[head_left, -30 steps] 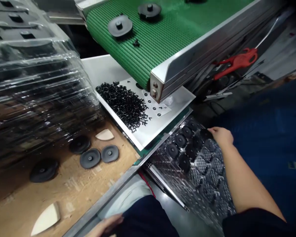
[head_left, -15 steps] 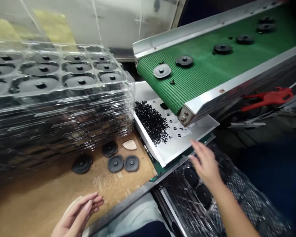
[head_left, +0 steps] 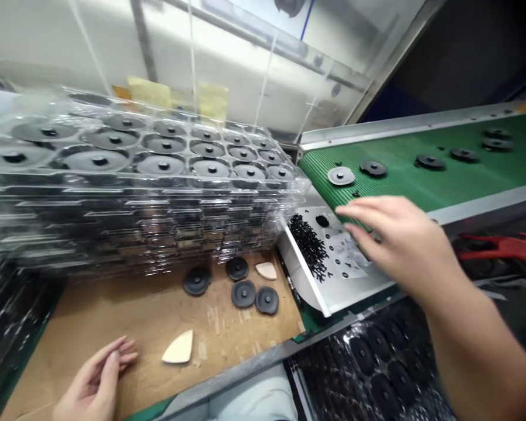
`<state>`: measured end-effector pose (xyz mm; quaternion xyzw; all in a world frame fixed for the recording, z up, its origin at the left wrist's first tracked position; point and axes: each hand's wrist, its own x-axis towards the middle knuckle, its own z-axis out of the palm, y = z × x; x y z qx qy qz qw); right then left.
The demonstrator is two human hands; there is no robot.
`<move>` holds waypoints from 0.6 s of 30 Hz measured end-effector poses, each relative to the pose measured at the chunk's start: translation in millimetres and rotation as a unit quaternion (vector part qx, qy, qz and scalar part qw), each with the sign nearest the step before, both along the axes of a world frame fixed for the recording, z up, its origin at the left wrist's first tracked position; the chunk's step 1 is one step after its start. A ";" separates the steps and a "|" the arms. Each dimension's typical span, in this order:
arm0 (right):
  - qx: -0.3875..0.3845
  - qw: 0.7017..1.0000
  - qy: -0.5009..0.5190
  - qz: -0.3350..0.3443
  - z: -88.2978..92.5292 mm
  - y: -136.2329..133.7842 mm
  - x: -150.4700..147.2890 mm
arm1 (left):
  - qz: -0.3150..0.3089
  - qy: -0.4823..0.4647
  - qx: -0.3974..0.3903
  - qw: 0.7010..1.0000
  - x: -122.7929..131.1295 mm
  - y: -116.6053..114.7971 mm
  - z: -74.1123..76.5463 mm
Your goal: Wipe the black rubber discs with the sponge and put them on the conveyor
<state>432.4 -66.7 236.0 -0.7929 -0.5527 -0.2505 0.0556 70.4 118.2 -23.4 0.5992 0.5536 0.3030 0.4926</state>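
Note:
My right hand (head_left: pixel 390 234) reaches over the near edge of the green conveyor belt (head_left: pixel 398 196), its fingers stretched out and the thumb apart. Close to its fingertips, a round grey plastic disc (head_left: pixel 341 176) with a centre stub lies on the belt beside a dark disc (head_left: pixel 373 168). My left hand (head_left: pixel 99 374) hovers at the lower left of the brown board (head_left: pixel 149 327), fingers loosely bent and nothing visible in them. A cream wedge-shaped pad (head_left: pixel 179 347) lies to its right. Several dark discs (head_left: pixel 244 293) rest farther back on the board, by a second cream pad (head_left: pixel 266 270).
A tall stack of clear plastic trays (head_left: pixel 210 202) filled with discs stands at the back left. A white metal tray (head_left: pixel 304 272) holds a heap of small black parts (head_left: pixel 309 248). More filled trays (head_left: pixel 381 362) sit low at the right. A red tool (head_left: pixel 504 247) hangs under the conveyor.
My right hand has moved up from beside the white tray to over the belt's edge. The view has shifted left, uncovering the cream pad near my left hand.

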 end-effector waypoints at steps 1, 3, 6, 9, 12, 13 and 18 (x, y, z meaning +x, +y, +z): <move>-0.012 0.998 -0.012 -0.060 6.6 18.6 14.8 | 0.007 -0.001 -0.012 1.000 0.5 -0.9 -0.1; -0.032 0.982 -0.006 -0.183 8.4 53.2 49.5 | 0.002 -0.009 -0.024 1.000 2.1 -2.7 0.2; -0.032 0.966 0.020 -0.256 -7.5 90.1 92.2 | -0.020 -0.027 0.004 0.999 3.7 -4.0 0.4; -0.029 0.967 0.030 -0.253 -26.3 102.7 102.9 | -0.033 -0.050 0.021 0.998 4.2 -5.8 2.1; -0.022 0.973 0.027 -0.230 -31.4 95.8 88.5 | -0.031 -0.066 0.014 0.997 4.3 -8.1 5.3; -0.017 0.976 0.023 -0.218 -29.6 90.7 80.7 | -0.029 -0.070 0.009 0.997 4.1 -8.3 6.5; 0.017 0.989 0.030 -0.144 -20.0 55.1 18.3 | -0.030 -0.098 -0.039 0.994 3.9 -6.1 15.6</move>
